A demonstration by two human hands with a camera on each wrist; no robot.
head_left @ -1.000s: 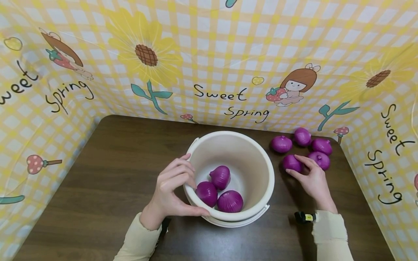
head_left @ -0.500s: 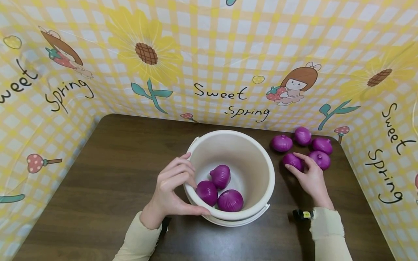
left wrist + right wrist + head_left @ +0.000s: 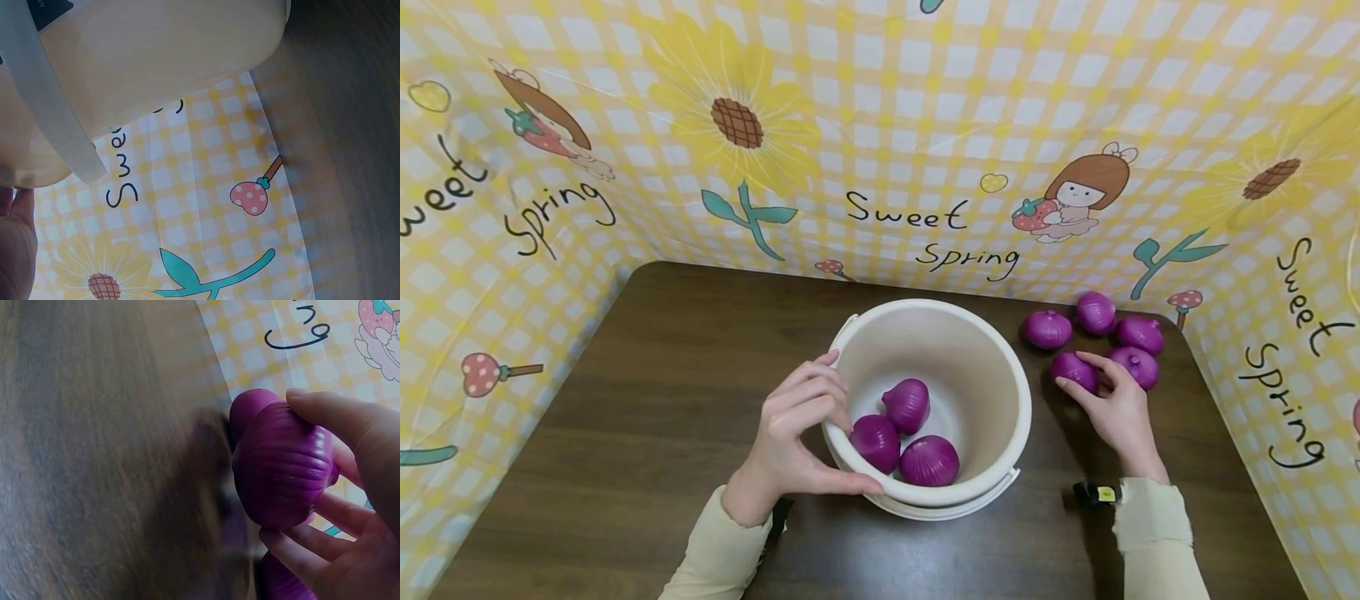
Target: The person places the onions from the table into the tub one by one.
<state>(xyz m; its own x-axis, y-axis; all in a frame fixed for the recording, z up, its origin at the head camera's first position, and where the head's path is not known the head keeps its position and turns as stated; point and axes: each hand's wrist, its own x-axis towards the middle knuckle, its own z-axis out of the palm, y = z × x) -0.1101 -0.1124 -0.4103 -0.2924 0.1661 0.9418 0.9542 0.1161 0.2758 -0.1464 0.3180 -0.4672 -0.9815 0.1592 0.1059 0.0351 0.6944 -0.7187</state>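
A cream bucket [image 3: 992,400] stands mid-table with three purple onions [image 3: 929,461] inside on its floor. My left hand [image 3: 793,437] grips the bucket's left rim, thumb along the front edge; in the left wrist view the bucket's side [image 3: 169,56] and its handle [image 3: 50,106] fill the top. To the bucket's right, my right hand [image 3: 1112,408] pinches a purple onion [image 3: 1070,372] between thumb and fingers. The right wrist view shows that onion [image 3: 281,465] close up, thumb on one side and fingertips on the other. I cannot tell whether it touches the table.
Several more purple onions [image 3: 1138,336] cluster at the table's back right corner, close around my right hand. A yellow checked cloth [image 3: 895,108] rises behind and on both sides of the brown wooden table [image 3: 647,417].
My right thumb and fingers have shifted slightly forward round the onion, which has moved very little. The left hand and the bucket stay in place.
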